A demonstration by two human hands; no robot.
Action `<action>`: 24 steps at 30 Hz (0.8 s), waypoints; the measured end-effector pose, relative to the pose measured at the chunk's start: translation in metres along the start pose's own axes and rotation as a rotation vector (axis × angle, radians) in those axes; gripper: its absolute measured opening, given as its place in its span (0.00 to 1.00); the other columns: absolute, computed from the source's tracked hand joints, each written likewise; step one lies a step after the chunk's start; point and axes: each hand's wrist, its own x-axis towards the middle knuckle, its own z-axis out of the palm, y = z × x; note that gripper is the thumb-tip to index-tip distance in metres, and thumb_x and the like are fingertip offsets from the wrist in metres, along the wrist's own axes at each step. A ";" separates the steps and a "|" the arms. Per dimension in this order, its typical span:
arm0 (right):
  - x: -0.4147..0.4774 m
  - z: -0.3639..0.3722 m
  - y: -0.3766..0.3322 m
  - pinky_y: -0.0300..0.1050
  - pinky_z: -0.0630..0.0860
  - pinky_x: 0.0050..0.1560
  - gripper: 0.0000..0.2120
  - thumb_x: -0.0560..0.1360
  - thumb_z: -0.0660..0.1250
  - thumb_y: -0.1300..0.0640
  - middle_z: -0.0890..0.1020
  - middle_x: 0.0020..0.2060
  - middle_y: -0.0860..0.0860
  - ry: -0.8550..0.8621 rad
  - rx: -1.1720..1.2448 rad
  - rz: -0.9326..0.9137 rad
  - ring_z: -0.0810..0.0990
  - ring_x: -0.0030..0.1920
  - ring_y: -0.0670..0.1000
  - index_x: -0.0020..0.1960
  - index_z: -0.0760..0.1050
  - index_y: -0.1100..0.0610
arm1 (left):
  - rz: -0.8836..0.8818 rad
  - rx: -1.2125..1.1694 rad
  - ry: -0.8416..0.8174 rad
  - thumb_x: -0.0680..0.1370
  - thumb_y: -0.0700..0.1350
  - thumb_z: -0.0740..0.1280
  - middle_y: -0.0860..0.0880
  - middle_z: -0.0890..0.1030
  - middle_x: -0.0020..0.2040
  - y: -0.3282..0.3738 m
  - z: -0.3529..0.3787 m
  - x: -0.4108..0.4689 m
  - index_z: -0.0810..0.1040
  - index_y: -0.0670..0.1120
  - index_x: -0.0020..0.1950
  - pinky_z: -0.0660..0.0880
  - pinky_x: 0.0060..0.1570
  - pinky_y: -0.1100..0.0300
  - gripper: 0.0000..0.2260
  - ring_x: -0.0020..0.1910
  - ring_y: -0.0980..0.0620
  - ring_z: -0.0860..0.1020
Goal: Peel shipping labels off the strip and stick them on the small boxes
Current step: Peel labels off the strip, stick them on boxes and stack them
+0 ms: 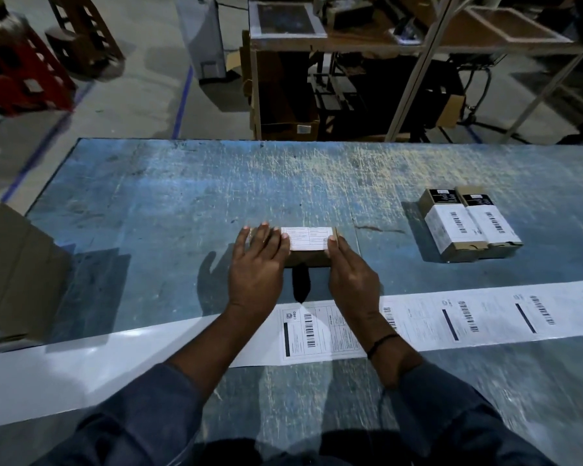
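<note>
On the scratched blue table (182, 196), near the middle, sits a small brown box (308, 258) with a white shipping label (308, 238) on its top. The left hand (258, 267) lies flat on the left end of the box. Its fingers are straight and press down on the label's edge. The right hand (350, 274) has straight fingers too. Their tips touch the right end of the box and the label, and they wrap round nothing. A black band (382, 343) is on the right wrist. Under both arms, the long white label strip (485, 317) runs across the table. Its left part is bare and shiny, and printed labels fill the rest. Well off to the right, two labelled boxes (451, 227) lie side by side, touching. A stack of flat cardboard (14, 270) sits at the left.
</note>
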 end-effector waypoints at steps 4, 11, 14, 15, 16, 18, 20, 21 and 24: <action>0.010 -0.008 -0.003 0.48 0.82 0.50 0.13 0.80 0.70 0.57 0.84 0.58 0.60 -0.103 0.161 0.089 0.85 0.55 0.57 0.60 0.82 0.63 | -0.037 -0.249 0.098 0.78 0.44 0.72 0.44 0.86 0.59 -0.012 0.006 0.002 0.86 0.43 0.57 0.72 0.69 0.44 0.10 0.61 0.43 0.83; 0.055 -0.015 -0.003 0.40 0.68 0.49 0.08 0.80 0.69 0.58 0.74 0.53 0.54 -0.382 0.427 0.433 0.69 0.46 0.39 0.57 0.75 0.59 | -0.205 -0.514 -0.103 0.73 0.52 0.77 0.47 0.87 0.53 -0.019 -0.004 0.030 0.85 0.43 0.54 0.81 0.50 0.53 0.16 0.52 0.44 0.85; 0.054 -0.014 0.004 0.35 0.65 0.53 0.15 0.82 0.67 0.56 0.72 0.60 0.56 -0.505 0.442 0.400 0.72 0.53 0.43 0.67 0.73 0.58 | -0.154 -0.531 -0.244 0.75 0.56 0.70 0.47 0.85 0.51 -0.026 -0.005 0.038 0.80 0.45 0.55 0.79 0.49 0.48 0.17 0.52 0.43 0.81; 0.055 -0.013 0.006 0.37 0.66 0.55 0.17 0.83 0.66 0.54 0.71 0.62 0.57 -0.554 0.426 0.379 0.74 0.56 0.48 0.70 0.72 0.56 | -0.142 -0.532 -0.280 0.76 0.57 0.70 0.47 0.84 0.51 -0.028 -0.006 0.040 0.79 0.46 0.55 0.78 0.50 0.47 0.16 0.53 0.44 0.80; 0.055 -0.013 0.009 0.41 0.68 0.56 0.18 0.83 0.64 0.53 0.69 0.63 0.57 -0.600 0.407 0.361 0.76 0.58 0.52 0.72 0.71 0.55 | -0.135 -0.532 -0.312 0.76 0.57 0.71 0.47 0.84 0.51 -0.029 -0.006 0.042 0.78 0.47 0.55 0.78 0.50 0.46 0.16 0.53 0.44 0.79; 0.058 -0.012 0.014 0.45 0.71 0.58 0.19 0.84 0.63 0.50 0.67 0.65 0.56 -0.666 0.368 0.324 0.76 0.60 0.56 0.74 0.70 0.53 | -0.122 -0.533 -0.372 0.75 0.59 0.72 0.48 0.83 0.50 -0.032 -0.007 0.047 0.75 0.49 0.54 0.77 0.48 0.46 0.17 0.53 0.45 0.78; 0.064 -0.010 0.018 0.48 0.74 0.60 0.21 0.83 0.64 0.48 0.68 0.67 0.55 -0.700 0.344 0.249 0.76 0.62 0.57 0.74 0.70 0.53 | -0.118 -0.553 -0.423 0.72 0.62 0.69 0.49 0.82 0.49 -0.034 -0.010 0.054 0.72 0.52 0.53 0.77 0.46 0.47 0.18 0.51 0.47 0.77; 0.067 -0.009 0.019 0.49 0.74 0.61 0.22 0.82 0.66 0.48 0.70 0.67 0.55 -0.717 0.346 0.204 0.76 0.63 0.57 0.73 0.71 0.55 | -0.119 -0.566 -0.440 0.71 0.64 0.68 0.49 0.81 0.49 -0.035 -0.011 0.057 0.71 0.53 0.52 0.77 0.45 0.48 0.19 0.50 0.48 0.77; 0.074 -0.007 0.022 0.46 0.71 0.59 0.25 0.80 0.66 0.43 0.76 0.65 0.54 -0.768 0.347 0.161 0.76 0.64 0.55 0.72 0.72 0.56 | -0.129 -0.621 -0.448 0.71 0.64 0.69 0.51 0.81 0.46 -0.034 -0.011 0.062 0.71 0.53 0.52 0.76 0.41 0.52 0.19 0.46 0.49 0.78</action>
